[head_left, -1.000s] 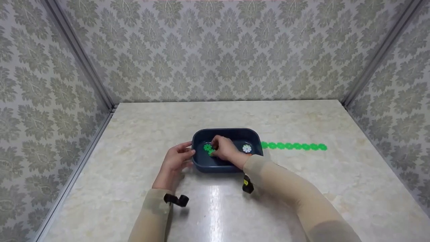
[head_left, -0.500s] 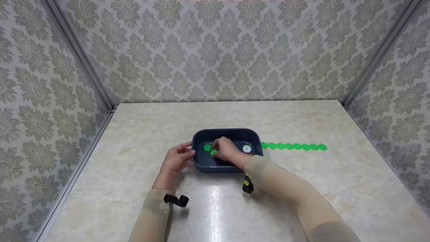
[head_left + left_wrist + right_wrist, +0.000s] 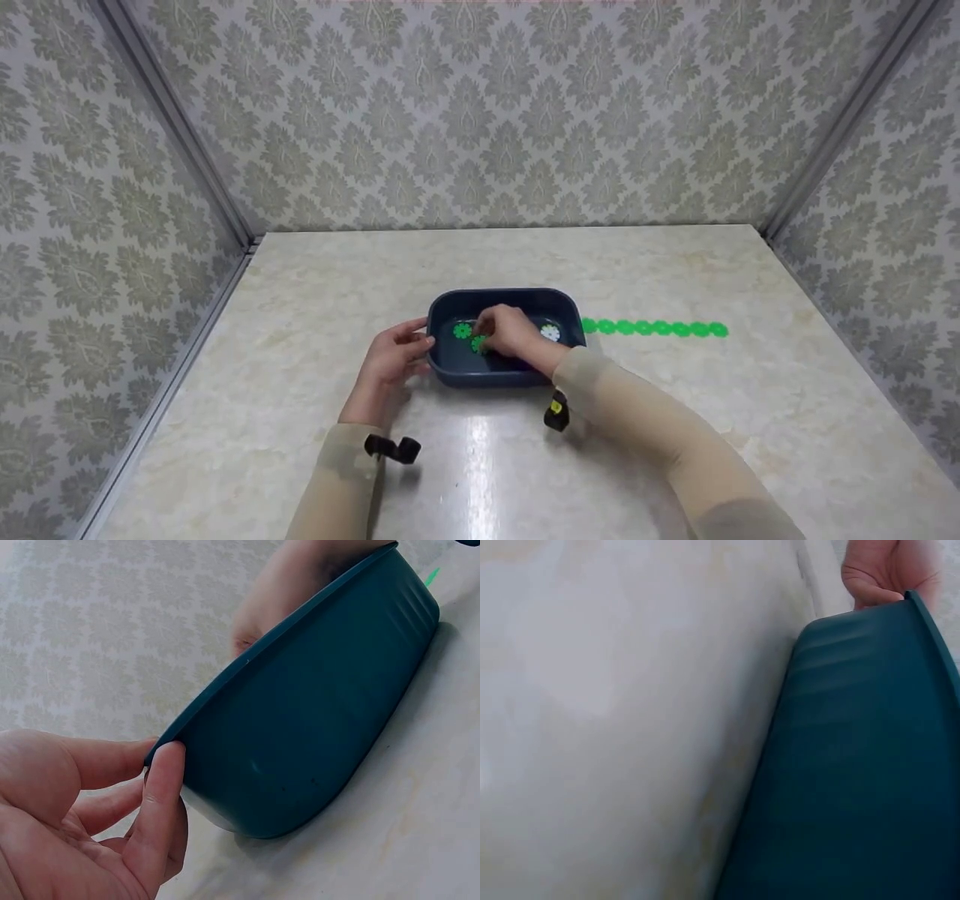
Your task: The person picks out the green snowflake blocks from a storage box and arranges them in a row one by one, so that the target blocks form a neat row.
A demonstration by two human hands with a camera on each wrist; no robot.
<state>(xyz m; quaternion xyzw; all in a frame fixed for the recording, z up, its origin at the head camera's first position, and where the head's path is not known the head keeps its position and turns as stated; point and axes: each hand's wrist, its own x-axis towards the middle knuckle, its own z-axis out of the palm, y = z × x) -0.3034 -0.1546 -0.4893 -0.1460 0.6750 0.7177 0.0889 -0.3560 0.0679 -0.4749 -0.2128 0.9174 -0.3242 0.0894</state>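
Note:
A dark blue plastic basin [image 3: 510, 379] stands on the table. My left hand [image 3: 394, 352] holds its left end; in the left wrist view the thumb [image 3: 161, 780] presses the outer wall just under the rim. My right hand [image 3: 510, 330] reaches down inside, fingers curled and pinching a green snowflake disc [image 3: 478, 344], partly covered by the fingertips. Left of it another green snowflake disc [image 3: 462, 331] lies on the basin floor. A white snowflake disc [image 3: 550, 332] lies to the right, behind the right wrist. The right wrist view shows only the basin's outer wall [image 3: 855, 765] and the left hand [image 3: 889, 574].
A straight row of several joined green discs [image 3: 660, 328] lies on the marbled table [image 3: 480, 255], running right from the basin's right end. Patterned wall panels [image 3: 465, 112] stand behind and on both sides. The near wall of the basin rises below the right forearm.
My right hand has shifted slightly right, and the green snowflake disc at its fingertips has come with it, away from the other green one. The left hand stays at the basin's left end.

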